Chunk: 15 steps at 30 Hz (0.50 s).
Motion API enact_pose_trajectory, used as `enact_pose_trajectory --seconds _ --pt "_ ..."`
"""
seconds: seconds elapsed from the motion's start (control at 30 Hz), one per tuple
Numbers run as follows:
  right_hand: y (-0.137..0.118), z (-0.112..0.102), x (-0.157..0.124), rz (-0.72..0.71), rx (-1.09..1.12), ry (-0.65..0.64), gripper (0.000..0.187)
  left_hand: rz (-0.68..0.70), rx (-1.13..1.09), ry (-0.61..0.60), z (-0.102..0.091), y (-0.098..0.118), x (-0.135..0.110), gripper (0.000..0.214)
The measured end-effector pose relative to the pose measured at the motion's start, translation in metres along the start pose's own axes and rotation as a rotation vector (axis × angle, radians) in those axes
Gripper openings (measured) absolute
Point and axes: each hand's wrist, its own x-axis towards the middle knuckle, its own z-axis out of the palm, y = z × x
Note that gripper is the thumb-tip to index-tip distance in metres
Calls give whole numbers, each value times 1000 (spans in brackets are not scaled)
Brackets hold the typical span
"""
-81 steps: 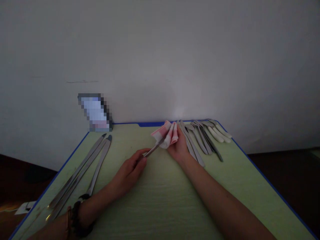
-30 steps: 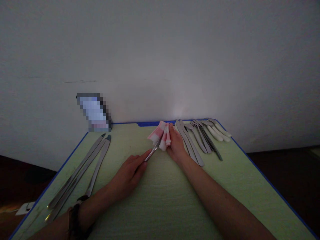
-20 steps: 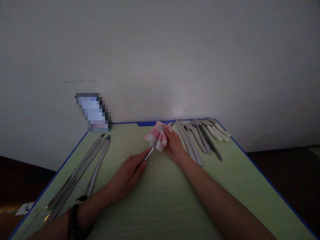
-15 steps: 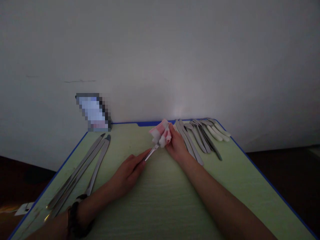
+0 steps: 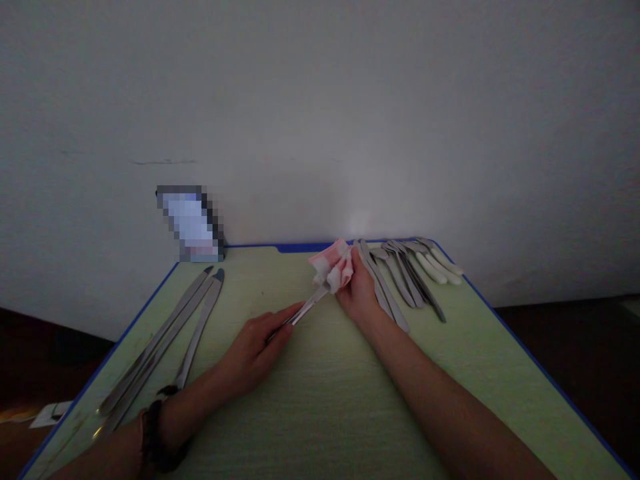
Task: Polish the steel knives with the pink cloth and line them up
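Observation:
My left hand (image 5: 260,343) pinches the handle end of a metal knife (image 5: 309,308) that lies slanted over the green mat (image 5: 320,400). The far end of the knife is wrapped in a pink and white checked cloth (image 5: 334,268). My right hand (image 5: 361,295) is closed around that cloth near the mat's far edge. Both forearms rest low over the mat. A dark bracelet sits on my left wrist.
Several long metal knives (image 5: 170,340) lie side by side on the mat's left. A pile of cutlery (image 5: 405,277), some with white handles, lies at the far right. A blurred upright object (image 5: 193,223) leans against the white wall. The mat has a blue border.
My right hand with the cloth has slid back and forth along the knife, toward my left hand and then away to the far end. The left hand has stayed in place.

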Motion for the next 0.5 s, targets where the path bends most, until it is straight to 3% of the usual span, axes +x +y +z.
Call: enact_pose_trajectory --seconds 0.33,0.5 --pt "7 1 -9 74 -237 -158 35 -70 -46 30 -1 3 1 47" --pt "8 0 -5 43 -189 -64 34 -129 -105 -4 1 2 1 51"
